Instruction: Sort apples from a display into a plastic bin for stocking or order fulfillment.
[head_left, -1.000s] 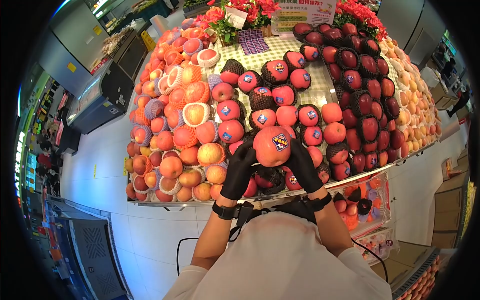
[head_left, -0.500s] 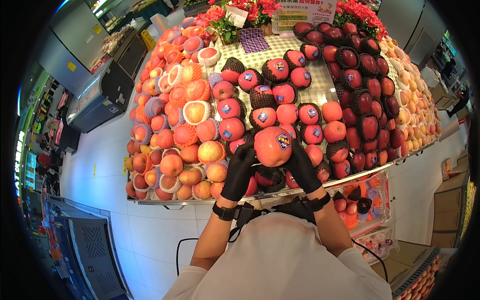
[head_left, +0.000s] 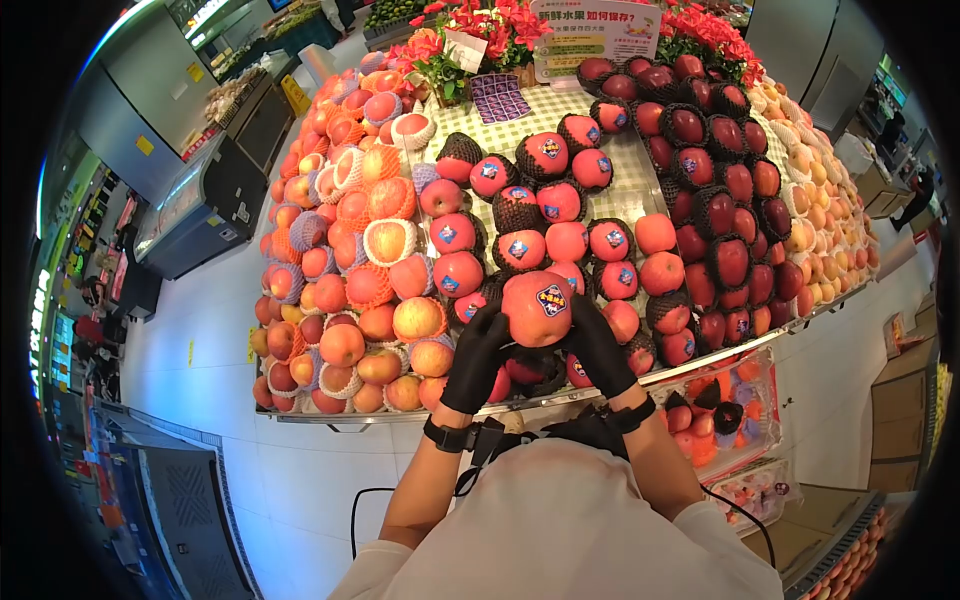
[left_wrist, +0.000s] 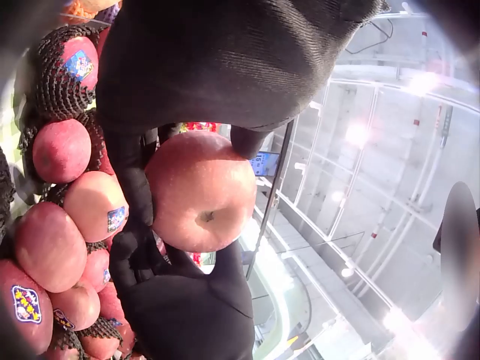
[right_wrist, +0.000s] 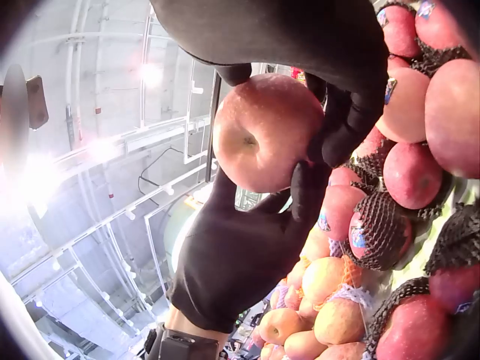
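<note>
A large red apple (head_left: 537,309) with a blue sticker is held between two black-gloved hands above the stand's front edge. My left hand (head_left: 477,362) grips its left side and my right hand (head_left: 601,352) grips its right side. In the left wrist view the apple (left_wrist: 201,192) shows its stem hollow, with the left hand (left_wrist: 225,67) at the top and the right hand (left_wrist: 191,311) below. The right wrist view has the apple (right_wrist: 268,133) between the right hand (right_wrist: 292,45) above and the left hand (right_wrist: 236,255) below.
Stickered apples (head_left: 520,248) lie behind the held one on a checked cloth (head_left: 617,160). Netted fruit (head_left: 390,240) is piled left, dark red apples (head_left: 733,260) right. Red flowers and a sign (head_left: 597,40) stand at the back. A metal edge (head_left: 350,414) borders the front.
The head view has shifted slightly, so the stand sits a little lower. Both hands still hold the apple, whose sticker has turned a little.
</note>
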